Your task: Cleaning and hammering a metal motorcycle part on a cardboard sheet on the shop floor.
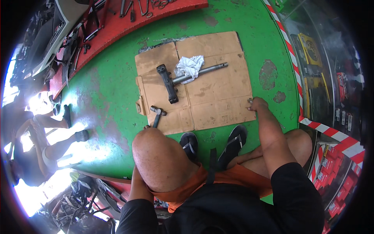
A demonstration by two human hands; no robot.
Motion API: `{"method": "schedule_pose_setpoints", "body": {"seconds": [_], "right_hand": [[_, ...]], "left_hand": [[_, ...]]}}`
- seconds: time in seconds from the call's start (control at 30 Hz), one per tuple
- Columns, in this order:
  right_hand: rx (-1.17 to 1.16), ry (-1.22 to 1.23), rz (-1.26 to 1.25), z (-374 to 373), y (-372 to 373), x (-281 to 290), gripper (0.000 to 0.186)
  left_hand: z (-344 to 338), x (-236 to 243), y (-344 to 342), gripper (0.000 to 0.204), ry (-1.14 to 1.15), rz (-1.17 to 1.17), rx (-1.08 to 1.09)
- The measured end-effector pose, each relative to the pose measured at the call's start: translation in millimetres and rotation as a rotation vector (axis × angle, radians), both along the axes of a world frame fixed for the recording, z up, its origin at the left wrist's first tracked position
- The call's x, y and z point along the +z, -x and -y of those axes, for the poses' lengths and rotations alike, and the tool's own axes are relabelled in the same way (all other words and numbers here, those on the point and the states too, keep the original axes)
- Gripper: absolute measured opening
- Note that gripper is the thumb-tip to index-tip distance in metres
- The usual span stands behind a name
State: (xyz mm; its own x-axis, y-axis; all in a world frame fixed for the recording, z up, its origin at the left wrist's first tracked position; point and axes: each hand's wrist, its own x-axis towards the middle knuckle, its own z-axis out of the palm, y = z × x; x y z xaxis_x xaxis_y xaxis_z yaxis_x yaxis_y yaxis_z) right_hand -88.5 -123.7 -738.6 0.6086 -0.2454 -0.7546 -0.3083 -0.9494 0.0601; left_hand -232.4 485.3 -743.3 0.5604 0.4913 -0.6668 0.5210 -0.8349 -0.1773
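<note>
On a flattened cardboard sheet (218,93) lies a dark metal fork yoke (168,84) with a long steel steering stem (213,69) pointing right. A crumpled white rag (189,67) is draped over the stem. My left hand (146,127) shows only a little past my left knee; a hammer's (157,111) handle runs behind the knee to it, so the hand seems closed round the handle, though the grip is mostly hidden. At the cardboard's right edge, my right hand (258,104) is closed on a small metal piece (250,101), too small to name.
A red bench (156,17) with wrenches and other tools stands at the far left. Red-and-white tape (288,43) edges a glass display case on the right. Another person (39,144) sits at the left, near motorcycle parts. My sandalled feet (233,145) border the cardboard.
</note>
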Motion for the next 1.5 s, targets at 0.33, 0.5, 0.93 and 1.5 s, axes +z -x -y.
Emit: {"method": "schedule_pose_setpoints", "body": {"seconds": [0.33, 0.5, 0.93, 1.5], "right_hand": [[0.091, -0.032, -0.125, 6, 4, -21, 0.068], [0.148, 0.053, -0.153, 7, -8, 11, 0.069], [-0.078, 0.038, 0.081, -21, 64, 21, 0.048], [0.293, -0.002, -0.133, -117, -40, 69, 0.030]], "left_hand": [[-9, -8, 9, 0.067, -0.001, 0.011, -0.058], [-13, -16, 16, 0.066, 0.006, 0.011, -0.073], [-11, -16, 20, 0.058, 0.037, 0.022, -0.059], [-6, -5, 20, 0.043, 0.075, 0.040, -0.068]]}}
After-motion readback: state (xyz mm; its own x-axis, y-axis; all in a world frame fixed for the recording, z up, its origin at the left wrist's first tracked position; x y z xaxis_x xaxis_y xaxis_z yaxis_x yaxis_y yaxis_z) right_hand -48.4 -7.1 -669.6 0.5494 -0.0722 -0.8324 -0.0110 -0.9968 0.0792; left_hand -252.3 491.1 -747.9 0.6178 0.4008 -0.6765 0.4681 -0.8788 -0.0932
